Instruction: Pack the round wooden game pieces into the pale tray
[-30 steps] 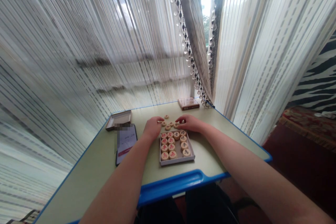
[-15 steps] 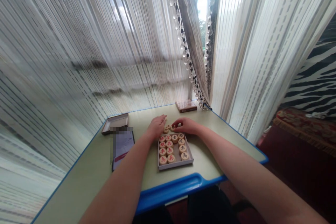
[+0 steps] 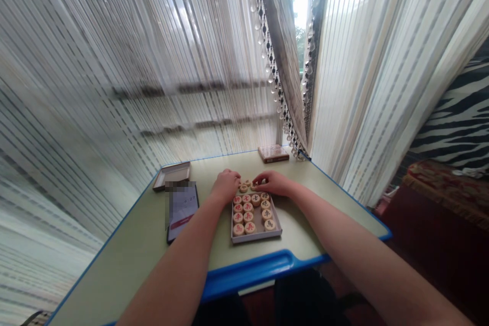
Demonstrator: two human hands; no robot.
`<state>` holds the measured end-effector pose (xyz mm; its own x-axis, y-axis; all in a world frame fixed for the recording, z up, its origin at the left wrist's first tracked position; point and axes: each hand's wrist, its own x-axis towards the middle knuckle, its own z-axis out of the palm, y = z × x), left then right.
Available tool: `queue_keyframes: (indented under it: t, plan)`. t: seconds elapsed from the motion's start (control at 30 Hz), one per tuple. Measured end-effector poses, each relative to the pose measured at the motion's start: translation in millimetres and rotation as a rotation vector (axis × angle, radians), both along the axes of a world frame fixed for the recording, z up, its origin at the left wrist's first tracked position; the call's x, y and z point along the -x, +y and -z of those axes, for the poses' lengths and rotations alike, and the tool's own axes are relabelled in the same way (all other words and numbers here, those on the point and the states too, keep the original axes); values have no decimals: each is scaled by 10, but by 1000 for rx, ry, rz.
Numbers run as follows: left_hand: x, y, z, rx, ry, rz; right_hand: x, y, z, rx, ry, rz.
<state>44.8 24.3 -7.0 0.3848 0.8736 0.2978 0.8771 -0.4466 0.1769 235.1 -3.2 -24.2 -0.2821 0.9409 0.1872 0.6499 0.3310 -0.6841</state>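
Note:
A shallow open box (image 3: 256,238) lies on the table, holding round wooden xiangqi pieces (image 3: 248,217) with red or black characters. They stand in columns, with a gap between the red ones on the left and the black ones on the right. Beyond the box's far edge, several loose xiangqi pieces (image 3: 243,188) lie between my hands. My right hand (image 3: 274,183) pinches one of these at its fingertips. On the other side, my left hand (image 3: 226,184) rests beside the loose pieces with loosely bent fingers; its fingertips and thumb are partly hidden.
Left of my left forearm lies a phone (image 3: 185,209) with a lit screen. Behind it is an empty box lid (image 3: 172,177). A flat brown box (image 3: 273,153) sits at the table's back edge. String curtains (image 3: 214,61) hang behind the table (image 3: 305,234), which has a blue rim.
My left hand's fingers, stretched forward before, have curled down beside the loose pieces. My right hand stays at its piece. The whole view has shifted slightly.

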Motion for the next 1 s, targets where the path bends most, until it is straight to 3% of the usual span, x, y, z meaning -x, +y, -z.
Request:
queue_keyframes:
  t: [0.3, 0.5, 0.63, 0.77, 1.0]
  plan:
    - [27, 22, 22, 74, -10, -35, 7, -13, -8, 7, -17, 6]
    - [47, 13, -4, 24, -50, 0, 5, 11, 22, -9, -16, -12]
    - [47, -57, -62, -10, -172, 50, -4, -8, 12, -22, -16, 15]
    - [14, -192, -119, 28, -270, 126, 10, -74, -46, -134, 51, 94]
    - [-32, -292, -173, 80, -300, 186, 117, -161, -124, -211, 124, 45]
